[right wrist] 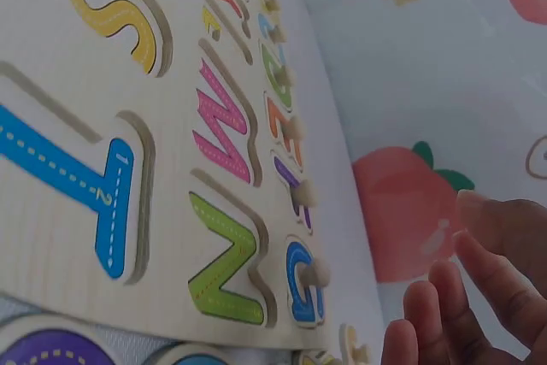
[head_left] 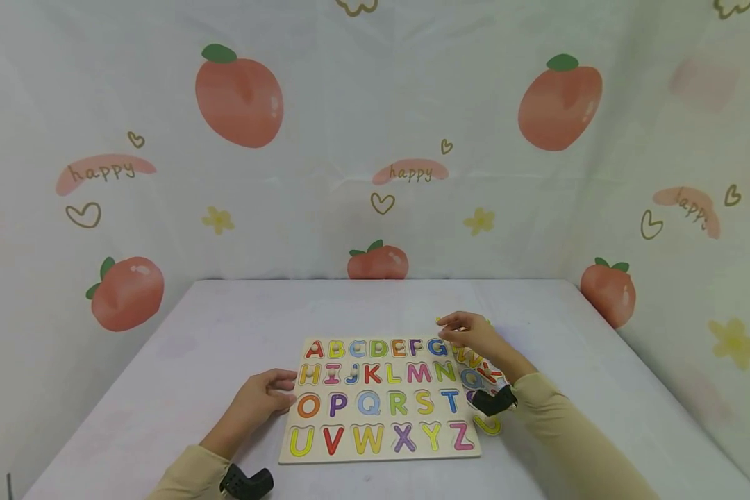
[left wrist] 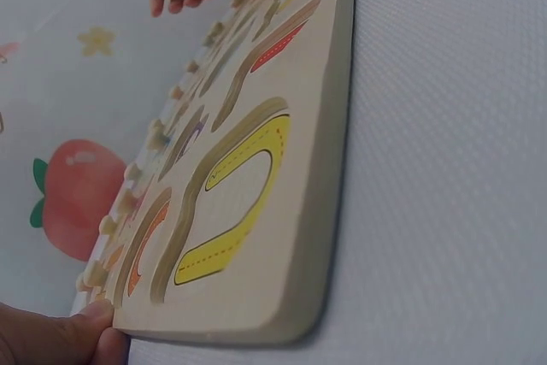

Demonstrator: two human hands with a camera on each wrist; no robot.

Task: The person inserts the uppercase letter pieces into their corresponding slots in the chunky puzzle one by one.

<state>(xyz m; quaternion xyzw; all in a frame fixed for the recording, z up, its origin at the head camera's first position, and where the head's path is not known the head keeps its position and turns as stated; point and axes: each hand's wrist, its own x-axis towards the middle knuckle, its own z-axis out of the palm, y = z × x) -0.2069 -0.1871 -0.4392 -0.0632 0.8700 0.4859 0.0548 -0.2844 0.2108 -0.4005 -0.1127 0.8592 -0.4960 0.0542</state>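
A wooden alphabet puzzle board (head_left: 389, 412) lies on the table. Knobbed letters sit in its top row and at the left of its second row, among them the blue G (right wrist: 303, 284). Further along and below, the recesses show only printed letters, such as the N (right wrist: 226, 267). My left hand (head_left: 264, 397) touches the board's left edge; its thumb (left wrist: 98, 314) shows near a corner in the left wrist view. Above the top right corner hovers my right hand (head_left: 473, 333), fingers loosely bent, with nothing visible between them.
Loose letter pieces lie along the board's right side, including a W (head_left: 469, 357), a red K (head_left: 490, 373), a blue Q (head_left: 472, 378) and a yellow curved piece (head_left: 489, 425). The right forearm covers part of them. A fruit-printed curtain (head_left: 375, 104) hangs behind the table (head_left: 237, 312).
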